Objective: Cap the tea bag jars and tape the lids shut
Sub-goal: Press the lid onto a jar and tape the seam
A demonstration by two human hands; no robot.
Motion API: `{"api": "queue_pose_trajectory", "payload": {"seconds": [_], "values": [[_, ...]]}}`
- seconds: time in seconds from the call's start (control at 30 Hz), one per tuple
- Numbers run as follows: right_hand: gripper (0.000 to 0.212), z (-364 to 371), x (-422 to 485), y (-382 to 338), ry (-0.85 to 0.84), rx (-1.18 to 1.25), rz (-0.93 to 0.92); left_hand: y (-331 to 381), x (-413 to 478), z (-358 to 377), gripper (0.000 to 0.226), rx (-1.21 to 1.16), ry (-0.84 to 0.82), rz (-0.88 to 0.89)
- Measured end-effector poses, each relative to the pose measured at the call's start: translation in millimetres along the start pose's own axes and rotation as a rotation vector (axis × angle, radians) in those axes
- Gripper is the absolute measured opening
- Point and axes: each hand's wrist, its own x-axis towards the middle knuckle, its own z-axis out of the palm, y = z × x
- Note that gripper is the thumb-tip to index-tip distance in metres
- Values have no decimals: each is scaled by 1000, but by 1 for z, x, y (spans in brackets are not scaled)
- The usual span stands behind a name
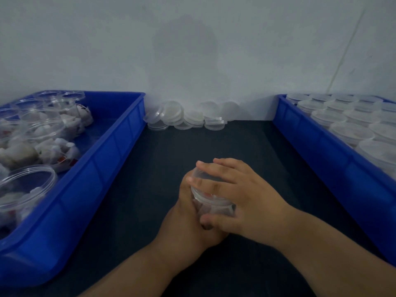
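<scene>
Both hands meet at centre, low in my view, over the dark worktop [171,151]. Left hand [186,230] comes up from below and wraps the jar [211,210]. Its fingers are curled round the body, and most of the jar is hidden between the two hands. Right hand [242,189] sits over the top. Its fingers [205,166] are spread and bent across the clear lid [203,182], with the thumb hooked on the near side, so it grips the lid.

The lid is on the jar mouth, and jar and lid are tipped away from upright. I can't tell whether the lid is fully seated. Something red and white shows through the jar wall, too blurred to call. I also can't tell whether the jar base touches the worktop.

Left bin [102,159] is blue and runs along the left edge. It holds open jars [40,127] stuffed with tea bags [57,151], some upright and some lying over.

Right bin [321,146] is blue and runs along the right edge, packed with capped jars [351,129] in tight rows.

Loose lids [186,117] are heaped against the wall [192,50] at the back of the worktop. They sit between the two bins, well apart from the hands.
</scene>
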Motion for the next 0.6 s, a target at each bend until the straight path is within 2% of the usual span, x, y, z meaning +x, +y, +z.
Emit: {"api": "queue_pose_trajectory", "payload": {"seconds": [0.1,0.23,0.4,0.6], "values": [[58,1,1,1,29,7,-23,2,0,0,108,28,1,4],[56,1,0,1,-14,9,-16,4,0,1,107,15,-32,-18],[65,-5,0,2,-130,3,9,4,0,0,105,-7,-15,-24],[48,-20,-3,11,-204,268,22,3,0,0,106,-31,-3,-43]]}}
